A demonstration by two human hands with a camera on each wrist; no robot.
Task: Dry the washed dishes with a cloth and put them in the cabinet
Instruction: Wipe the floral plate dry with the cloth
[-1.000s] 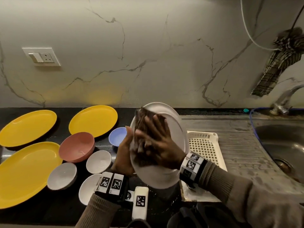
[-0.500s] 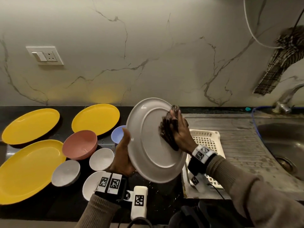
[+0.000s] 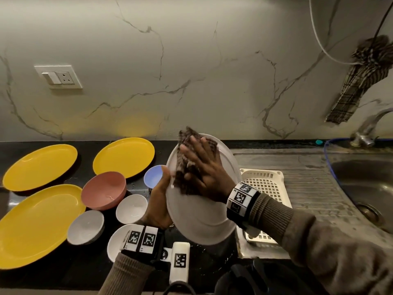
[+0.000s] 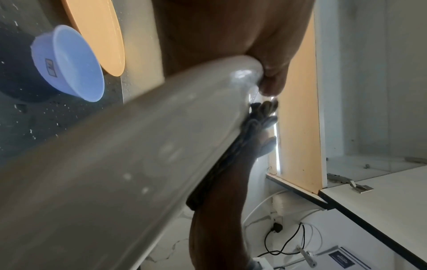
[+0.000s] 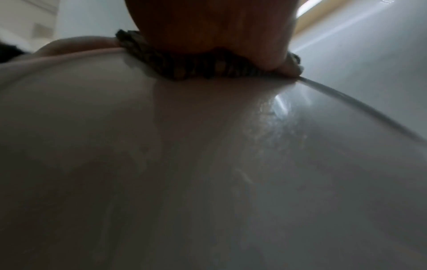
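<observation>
Most of the job is still ahead of me, judging by the counter: three yellow plates lie along its left end and back edge, and in front of them sit a pink bowl, a blue bowl near the back, and three small white bowls toward the front edge — none of them is in a cabinet, and water beads show on the dark top around them, so I take them as not yet dried, though I can't tell that for each one. I see no cabinet in the head view, so nothing looks put away. The white rack on the drainboard beside the sink looks empty as far as I can see. The piece in hand is the white plate, held tilted on edge above the counter's front, just left of the rack. My left hand grips its left rim, thumb curled over the edge. My right hand lies flat with fingers spread, pressing the dark cloth against the upper part of the plate's face. The right wrist view shows wet streaks and droplets still shining lower down — so this plate is only partly wiped, and its lower half needs the cloth before it can go up.
</observation>
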